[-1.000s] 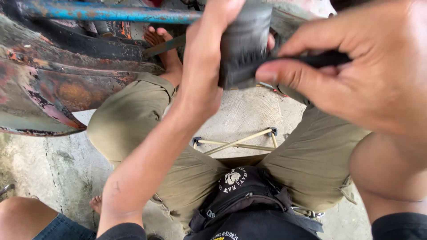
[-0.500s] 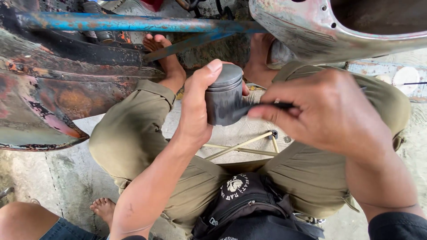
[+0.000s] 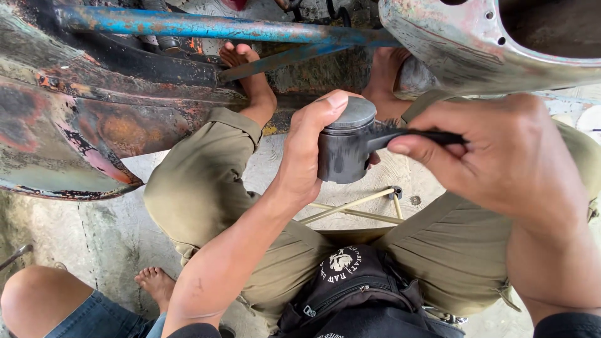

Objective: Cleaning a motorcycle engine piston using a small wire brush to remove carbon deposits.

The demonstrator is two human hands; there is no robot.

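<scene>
Head view, looking down at a seated person's lap. Left hand [image 3: 307, 156] is wrapped around a dark grey metal piston [image 3: 344, 150], thumb laid over the top edge of its flat crown, fingers curled behind the skirt; the piston is held upright, raised above the gap between the knees, roughly centre frame. Right hand [image 3: 501, 156] is closed in a pinch on a slim black tool [image 3: 413, 136], thumb and forefinger clamped on its handle; the tool lies nearly level and its tip meets the piston's upper right side, just below the crown. Whether the tip is a blade or a brush cannot be told. Both legs wear olive trousers [image 3: 206, 181], knees spread, bare feet forward; the left foot [image 3: 247, 69] rests against the rusted scooter body [image 3: 81, 125] at upper left. A blue painted tube [image 3: 206, 26] runs across the top of the frame, and a worn pale metal panel [image 3: 476, 50] curves in at upper right. Under the legs, a thin-legged wire stool frame [image 3: 357, 206] shows on the concrete floor [image 3: 113, 238]. A black waist bag [image 3: 350, 288] with a white emblem sits at the person's waist. Bottom left: another person's bare knee [image 3: 37, 300], blue denim shorts and a foot [image 3: 156, 285] on the floor, well apart from the hands.
</scene>
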